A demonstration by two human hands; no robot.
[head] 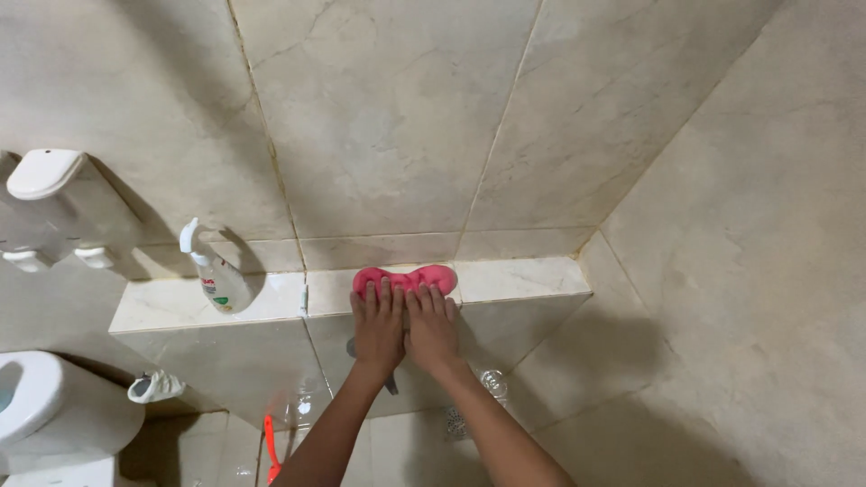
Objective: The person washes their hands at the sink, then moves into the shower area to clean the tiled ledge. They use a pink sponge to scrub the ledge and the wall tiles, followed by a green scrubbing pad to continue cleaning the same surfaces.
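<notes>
I see both of my hands pressed flat, side by side, on a pink figure-eight-shaped scrubbing sponge (405, 279) that lies on a narrow cream marble-tile ledge (523, 278). My left hand (377, 326) has its fingers spread and extended over the sponge's left lobe; my right hand (431, 326) lies the same way over the right lobe, thumbs touching in the middle. Neither hand is curled around the sponge; both rest open, palms down, with the heels of the hands hanging over the ledge's front edge. The sponge sits near the middle of the ledge, against its back edge where the wall begins.

Towards the ledge's left end stands a clear plastic spray bottle with a white trigger head (215, 272), well apart from the sponge. The wall above is large glossy cream marble tiles (379, 126) with dark grout lines, meeting a second tiled wall at the right corner. At far left a white wall-mounted dispenser (45, 176) hangs above the ledge's level, and a white ceramic toilet (36, 406) shows at the bottom-left. Below the ledge, the tiled floor looks wet, with an orange-handled tool (270, 442) lying on it.
</notes>
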